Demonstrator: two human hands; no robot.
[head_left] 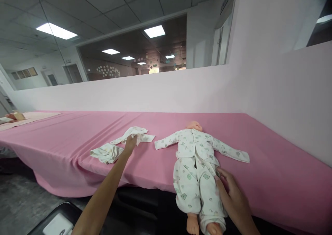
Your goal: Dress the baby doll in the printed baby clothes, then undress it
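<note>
A baby doll (195, 159) lies on its back on the pink-covered table (64, 134), dressed in a white printed top and trousers, its bare feet over the near edge. My right hand (230, 193) rests on the doll's trouser leg, fingers curled against the cloth. To the left lies a spare white printed garment (121, 145), spread loosely. My left hand (131, 142) reaches out and is closed on the middle of that garment.
A pale pink wall (181, 90) runs behind the table, with a glass window above it. At the far left end lie another doll and a bottle-like object (18, 115). A dark object with a white panel (55, 224) sits below the table's near edge.
</note>
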